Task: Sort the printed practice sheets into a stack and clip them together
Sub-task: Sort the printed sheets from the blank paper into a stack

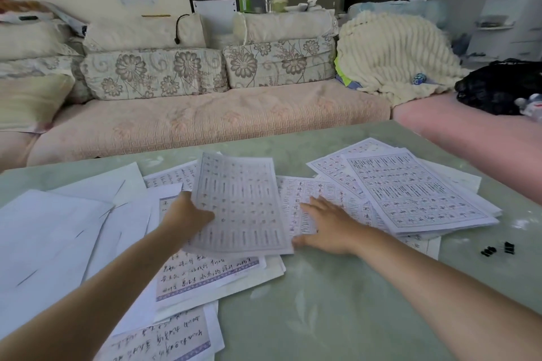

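While a floral sofa point(181, 114) stood behind the pale green table point(337, 302), the left hand point(184, 214) pinched one printed sheet point(237, 205) lifted above scattered sheets point(410, 187); the right hand point(328, 226) lay flat, fingers spread, just beside it.

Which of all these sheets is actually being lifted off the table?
The gridded sheet pinched in the left hand: its far edge curls up, while the others lie flat, including the one under the right hand.

Practice sheets point(416, 187) handwriting-like print blurred, nothing legible
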Demonstrator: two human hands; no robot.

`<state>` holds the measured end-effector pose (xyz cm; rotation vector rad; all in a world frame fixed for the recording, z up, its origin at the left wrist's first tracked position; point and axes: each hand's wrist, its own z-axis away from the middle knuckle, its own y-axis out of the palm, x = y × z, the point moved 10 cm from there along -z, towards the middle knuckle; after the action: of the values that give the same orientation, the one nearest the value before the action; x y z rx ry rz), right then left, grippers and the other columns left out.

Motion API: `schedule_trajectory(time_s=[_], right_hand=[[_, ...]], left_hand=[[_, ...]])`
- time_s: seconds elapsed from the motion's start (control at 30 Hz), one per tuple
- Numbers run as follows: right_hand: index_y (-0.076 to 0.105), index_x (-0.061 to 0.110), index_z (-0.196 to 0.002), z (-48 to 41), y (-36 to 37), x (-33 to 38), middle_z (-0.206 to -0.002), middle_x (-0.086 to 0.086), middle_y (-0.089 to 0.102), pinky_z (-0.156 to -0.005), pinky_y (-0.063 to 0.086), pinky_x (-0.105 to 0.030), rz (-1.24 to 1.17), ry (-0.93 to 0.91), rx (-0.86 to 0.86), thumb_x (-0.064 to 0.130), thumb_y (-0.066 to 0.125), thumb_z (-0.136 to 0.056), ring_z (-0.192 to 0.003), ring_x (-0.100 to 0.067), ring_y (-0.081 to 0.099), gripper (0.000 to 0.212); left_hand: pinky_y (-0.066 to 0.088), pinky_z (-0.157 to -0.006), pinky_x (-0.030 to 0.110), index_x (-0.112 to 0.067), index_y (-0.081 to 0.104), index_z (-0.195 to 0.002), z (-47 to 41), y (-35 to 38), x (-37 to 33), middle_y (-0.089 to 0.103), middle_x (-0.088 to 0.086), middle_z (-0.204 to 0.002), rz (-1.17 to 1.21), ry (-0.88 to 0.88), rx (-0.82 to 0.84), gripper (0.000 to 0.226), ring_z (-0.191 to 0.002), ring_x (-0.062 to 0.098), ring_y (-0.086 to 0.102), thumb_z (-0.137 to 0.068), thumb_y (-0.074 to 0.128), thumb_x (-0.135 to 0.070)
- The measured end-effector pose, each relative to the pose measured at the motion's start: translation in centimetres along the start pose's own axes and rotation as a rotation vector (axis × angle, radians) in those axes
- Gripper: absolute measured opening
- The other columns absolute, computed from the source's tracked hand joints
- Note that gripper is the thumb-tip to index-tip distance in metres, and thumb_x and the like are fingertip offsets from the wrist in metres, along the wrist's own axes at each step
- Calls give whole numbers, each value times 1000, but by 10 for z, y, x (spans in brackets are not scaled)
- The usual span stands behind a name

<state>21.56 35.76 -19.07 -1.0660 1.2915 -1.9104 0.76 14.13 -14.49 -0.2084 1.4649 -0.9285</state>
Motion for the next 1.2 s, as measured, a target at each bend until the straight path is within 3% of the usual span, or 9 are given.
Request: schedule_trajectory(time_s=[0.13,0.2,0.27,0.4,0.47,0.67,0.8,1.0,1.2], right_hand=[[6,35,-158,-3,6,7,-166,-1,-8,-123,0,-44,42,3,-16,78,45,-83,-152,-18,-10,94],[10,39,-157,-1,3,11,-166,1,-2,-122,5,-44,69,-9,-44,76,44,-85,-153,-18,-2,88],[15,41,-155,2,-1,16,-166,4,7,-121,12,-44,93,-28,-76,73,45,-87,-152,-18,7,82],[27,40,-153,8,-9,22,-161,10,25,-119,20,-38,31,-45,-162,68,55,-86,-148,-15,24,78],[34,39,-151,11,-11,20,-158,13,33,-118,23,-33,-26,-46,-207,66,60,-84,-145,-13,31,77],[49,30,-141,22,-14,14,-143,13,50,-108,35,-29,-46,-97,-286,57,62,-87,-132,-12,44,62],[59,21,-126,28,-25,9,-106,2,68,-82,48,-34,-36,-127,-405,41,64,-91,-101,-23,62,41],[49,26,-141,27,-41,0,-124,-1,68,-93,50,-36,-99,-96,-466,43,62,-92,-115,-21,62,53],[49,35,-139,27,-55,-9,-121,10,66,-94,46,-32,-128,-53,-414,64,65,-79,-114,-16,61,68]], left_hand=[[47,-54,31,-10,36,-123,1,-33,34,59,11,-105,-302,-10,-53,48,-84,28,59,-85,64,-15],[55,-77,41,-11,30,-133,4,-36,45,51,16,-126,-571,37,-66,62,-106,33,53,-83,65,-18],[41,-105,48,-23,21,-149,14,-30,28,24,13,-153,-827,276,-115,79,-137,33,28,-83,66,-27],[18,-119,46,-40,27,-149,41,20,2,19,-7,-160,-706,624,230,63,-147,18,16,-93,55,-45],[23,-118,47,-40,28,-149,44,39,11,24,-10,-158,-749,560,354,62,-145,17,22,-93,51,-55],[33,-112,41,-32,42,-142,54,56,-32,43,-9,-147,-763,744,175,53,-135,14,37,-94,48,-54],[35,-110,35,-32,38,-144,76,90,-66,43,-9,-147,-677,889,192,61,-134,14,37,-90,57,-51],[20,-117,36,-27,26,-152,78,135,-101,30,-2,-157,-727,1038,93,83,-145,21,23,-81,65,-44],[53,-76,36,-21,64,-115,71,151,-130,71,-1,-104,-727,1146,16,49,-93,27,66,-67,56,-14]])
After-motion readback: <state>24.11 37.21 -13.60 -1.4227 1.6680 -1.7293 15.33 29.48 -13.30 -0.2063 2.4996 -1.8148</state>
